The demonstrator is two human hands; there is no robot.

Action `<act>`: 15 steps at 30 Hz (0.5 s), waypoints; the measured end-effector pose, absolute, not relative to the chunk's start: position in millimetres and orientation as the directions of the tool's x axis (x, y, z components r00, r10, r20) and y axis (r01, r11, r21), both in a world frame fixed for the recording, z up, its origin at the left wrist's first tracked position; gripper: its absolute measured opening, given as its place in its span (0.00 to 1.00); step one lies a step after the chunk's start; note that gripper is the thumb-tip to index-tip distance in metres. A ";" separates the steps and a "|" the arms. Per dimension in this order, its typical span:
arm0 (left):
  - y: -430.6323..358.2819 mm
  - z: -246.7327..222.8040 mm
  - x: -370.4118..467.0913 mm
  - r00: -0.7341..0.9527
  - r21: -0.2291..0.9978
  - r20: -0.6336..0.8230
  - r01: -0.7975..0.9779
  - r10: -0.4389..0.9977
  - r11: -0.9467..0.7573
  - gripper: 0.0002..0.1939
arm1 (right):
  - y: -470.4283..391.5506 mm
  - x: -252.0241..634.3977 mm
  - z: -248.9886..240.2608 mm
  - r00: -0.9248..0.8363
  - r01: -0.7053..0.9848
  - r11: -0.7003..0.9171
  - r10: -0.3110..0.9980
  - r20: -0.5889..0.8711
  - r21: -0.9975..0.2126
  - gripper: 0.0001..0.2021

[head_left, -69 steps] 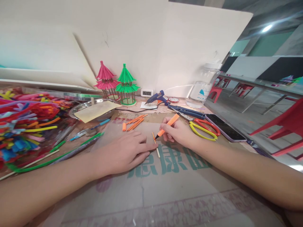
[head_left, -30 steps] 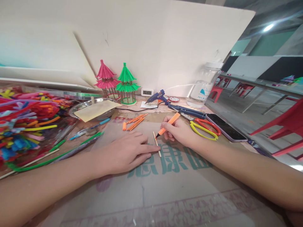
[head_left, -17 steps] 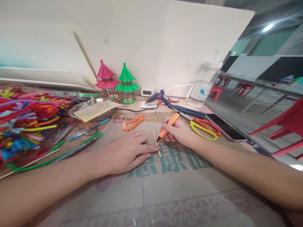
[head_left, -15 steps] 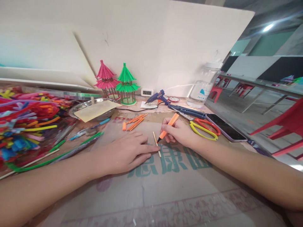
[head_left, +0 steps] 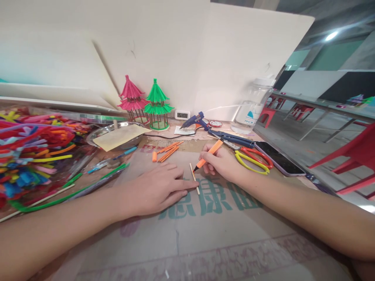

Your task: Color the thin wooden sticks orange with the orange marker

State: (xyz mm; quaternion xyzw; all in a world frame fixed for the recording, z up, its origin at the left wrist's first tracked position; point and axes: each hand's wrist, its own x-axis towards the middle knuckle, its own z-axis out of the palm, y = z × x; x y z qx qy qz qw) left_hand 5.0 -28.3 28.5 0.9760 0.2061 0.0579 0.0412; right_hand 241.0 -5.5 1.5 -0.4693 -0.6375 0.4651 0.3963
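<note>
My right hand (head_left: 215,160) is closed around an orange marker (head_left: 209,154), held slanted with its dark tip down against a thin pale wooden stick (head_left: 197,189). Part of the stick's middle looks orange near the tip. Flat on the sheet, my left hand (head_left: 162,185) has its fingers stretched out, and the index fingertip presses the stick's lower half. Beyond it stands an orange marker cap (head_left: 154,157) beside several orange-coloured sticks (head_left: 169,152).
Pipe cleaners (head_left: 32,156) heap at left near a metal plate (head_left: 90,136). Pink (head_left: 133,101) and green (head_left: 158,105) pavilion models stand behind. A glue gun (head_left: 193,121), clock (head_left: 183,114), water bottle (head_left: 249,109), yellow-and-red-handled scissors (head_left: 252,163) and phone (head_left: 278,158) line the back and right.
The marker tip has shifted slightly up along the stick, away from my left index fingertip. My left hand keeps its place on the stick.
</note>
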 end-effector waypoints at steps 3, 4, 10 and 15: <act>-28.4 27.9 5.1 0.910 0.109 0.097 0.393 0.403 -0.913 0.19 | -4.9 240.6 2.2 -0.230 0.239 0.122 0.971 0.066 -0.963 0.09; -28.3 27.7 5.0 0.911 0.111 0.095 0.392 0.402 -0.913 0.19 | -4.7 240.3 2.6 -0.222 0.240 0.127 0.972 0.073 -0.963 0.09; -27.6 27.7 4.9 0.908 0.109 0.081 0.402 0.411 -0.909 0.20 | -5.3 239.8 4.0 -0.222 0.235 0.137 0.971 0.084 -0.962 0.09; -27.9 27.6 4.9 0.912 0.104 0.098 0.389 0.399 -0.915 0.19 | -6.7 240.0 3.7 -0.252 0.225 0.134 0.965 0.075 -0.965 0.10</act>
